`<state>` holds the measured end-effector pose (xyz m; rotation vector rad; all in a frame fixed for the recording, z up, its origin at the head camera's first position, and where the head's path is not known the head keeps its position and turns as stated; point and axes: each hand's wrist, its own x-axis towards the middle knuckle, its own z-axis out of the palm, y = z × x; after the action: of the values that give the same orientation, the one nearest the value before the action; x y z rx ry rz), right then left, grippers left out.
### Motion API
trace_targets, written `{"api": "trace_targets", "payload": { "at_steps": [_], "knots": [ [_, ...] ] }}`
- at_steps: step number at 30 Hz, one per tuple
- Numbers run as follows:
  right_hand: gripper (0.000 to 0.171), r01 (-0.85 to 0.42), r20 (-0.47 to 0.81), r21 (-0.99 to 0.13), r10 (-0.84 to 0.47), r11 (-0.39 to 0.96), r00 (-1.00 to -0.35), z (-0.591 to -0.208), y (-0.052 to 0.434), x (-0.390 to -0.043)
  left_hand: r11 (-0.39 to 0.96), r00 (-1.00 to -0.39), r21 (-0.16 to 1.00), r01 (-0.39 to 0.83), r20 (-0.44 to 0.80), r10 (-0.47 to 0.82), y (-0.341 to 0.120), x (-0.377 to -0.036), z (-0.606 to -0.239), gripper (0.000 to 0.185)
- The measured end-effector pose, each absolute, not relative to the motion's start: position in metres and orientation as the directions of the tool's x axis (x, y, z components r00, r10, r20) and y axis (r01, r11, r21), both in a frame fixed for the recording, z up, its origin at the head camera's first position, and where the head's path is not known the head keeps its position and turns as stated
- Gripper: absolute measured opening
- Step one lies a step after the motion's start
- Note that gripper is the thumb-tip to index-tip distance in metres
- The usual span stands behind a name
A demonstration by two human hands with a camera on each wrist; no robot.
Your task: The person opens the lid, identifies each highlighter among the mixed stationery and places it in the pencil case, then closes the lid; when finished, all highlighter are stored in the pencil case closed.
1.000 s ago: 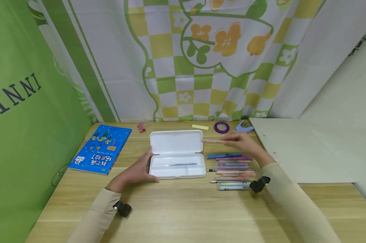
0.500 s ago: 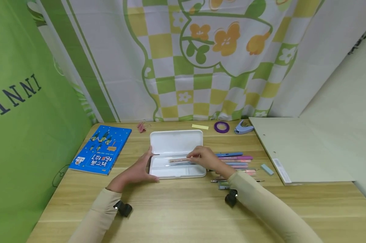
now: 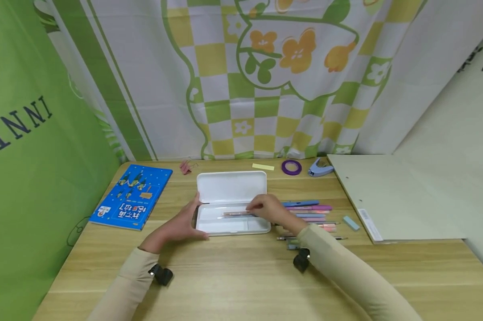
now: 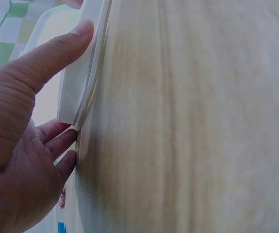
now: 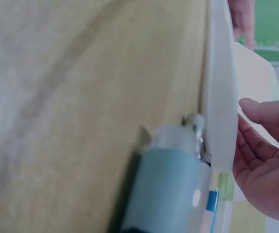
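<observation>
An open white pencil case [image 3: 232, 204] lies on the wooden table, its lid [image 3: 231, 187] folded back. My left hand [image 3: 180, 225] rests against the case's left end, thumb [image 4: 57, 54] straight along the tray's front wall [image 4: 83, 82]. My right hand [image 3: 267, 208] pinches the right end of a pink pen [image 3: 236, 213], which lies low in the tray beside a thin dark pen. Right of the case, partly under my right forearm, is a row of several pens [image 3: 311, 213]. The right wrist view shows a pale blue pen [image 5: 173, 189] next to the case's wall [image 5: 219, 97].
A blue book [image 3: 132, 196] lies at the left. Along the back edge are a pink binder clip [image 3: 186, 166], a yellow note [image 3: 263, 166], a purple tape ring [image 3: 291, 167] and a blue punch [image 3: 320, 168]. A pale eraser [image 3: 350, 223] sits beside a grey board [image 3: 390, 196].
My right hand carried the pink pen from near the case lid's right end leftward and down into the tray. The left hand stayed at the case's left end.
</observation>
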<state>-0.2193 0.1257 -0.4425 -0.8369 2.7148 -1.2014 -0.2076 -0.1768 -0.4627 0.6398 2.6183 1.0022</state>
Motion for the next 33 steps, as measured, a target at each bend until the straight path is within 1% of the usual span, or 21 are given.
{"api": "trace_targets", "payload": {
  "at_steps": [5, 7, 10, 14, 17, 20, 26, 30, 33],
  "knots": [
    [0.013, -0.379, 0.098, -0.762, -0.485, 0.525, -0.869, -0.436, 0.137, -0.220, 0.665, -0.865, 0.678, 0.312, -0.087, 0.494, -0.177, -0.208, -0.462, 0.131],
    [0.014, -0.364, 0.093, -0.778, -0.479, 0.512, -0.873, -0.432, 0.144, -0.220, 0.666, -0.866, 0.679, 0.308, -0.090, 0.492, -0.177, -0.208, -0.462, 0.131],
    [0.016, -0.321, 0.064, -0.806, -0.465, 0.497, -0.883, -0.419, 0.157, -0.217, 0.665, -0.865, 0.680, 0.308, -0.089, 0.493, -0.178, -0.209, -0.463, 0.132],
    [0.021, -0.241, 0.013, -0.834, -0.419, 0.496, -0.908, -0.410, 0.182, -0.217, 0.662, -0.864, 0.681, 0.313, -0.086, 0.496, -0.178, -0.211, -0.467, 0.133],
    [0.023, -0.218, 0.016, -0.851, -0.391, 0.478, -0.920, -0.413, 0.205, -0.222, 0.662, -0.866, 0.685, 0.304, -0.092, 0.492, -0.179, -0.210, -0.467, 0.133],
    [0.023, -0.238, 0.036, -0.839, -0.386, 0.490, -0.922, -0.412, 0.229, -0.220, 0.660, -0.867, 0.692, 0.293, -0.098, 0.488, -0.179, -0.209, -0.465, 0.133],
    [0.017, -0.282, 0.017, -0.760, -0.416, 0.585, -0.909, -0.416, 0.274, -0.213, 0.652, -0.864, 0.696, 0.301, -0.090, 0.495, -0.178, -0.209, -0.464, 0.133],
    [0.015, -0.309, 0.008, -0.720, -0.437, 0.622, -0.899, -0.423, 0.290, -0.214, 0.659, -0.868, 0.692, 0.296, -0.093, 0.488, -0.177, -0.208, -0.464, 0.133],
    [0.013, -0.299, -0.002, -0.692, -0.416, 0.657, -0.909, -0.428, 0.296, -0.215, 0.662, -0.868, 0.689, 0.296, -0.095, 0.488, -0.177, -0.208, -0.464, 0.133]
  ]
}}
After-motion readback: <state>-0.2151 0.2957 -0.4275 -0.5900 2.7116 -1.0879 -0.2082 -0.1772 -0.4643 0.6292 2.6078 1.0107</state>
